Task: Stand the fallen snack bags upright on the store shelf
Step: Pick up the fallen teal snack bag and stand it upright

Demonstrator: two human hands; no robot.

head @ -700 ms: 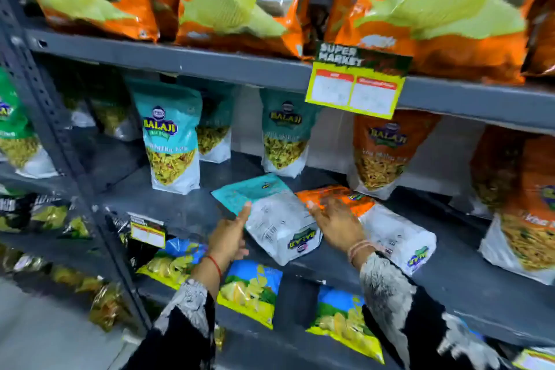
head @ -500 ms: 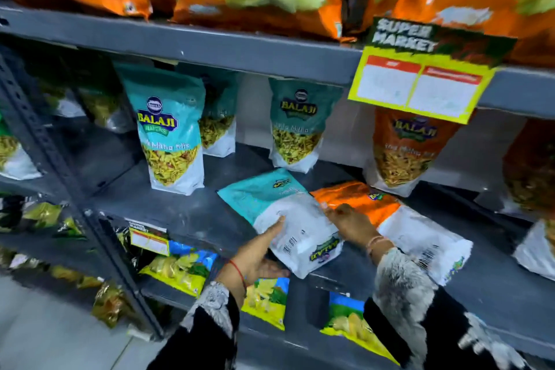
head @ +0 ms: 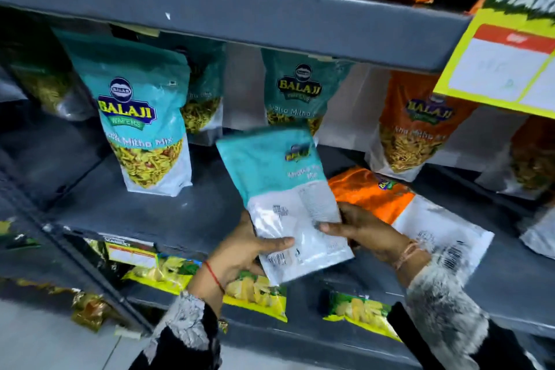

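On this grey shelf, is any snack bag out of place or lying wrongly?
Yes. The orange and white snack bag lies flat on the grey metal shelf, back side up, while its neighbours stand upright. Both hands hold the teal and white bag, lifted and tilted.

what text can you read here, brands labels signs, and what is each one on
"BALAJI WAFERS", "Mitha Mix": standing teal bag, front left.
"BALAJI", "Mitha": teal bag at the back.
"BALAJI": standing orange bag.
"SU", "MAR", cut off: yellow shelf sign.
Blurred beyond reading: held teal bag, fallen orange bag, barcodes.
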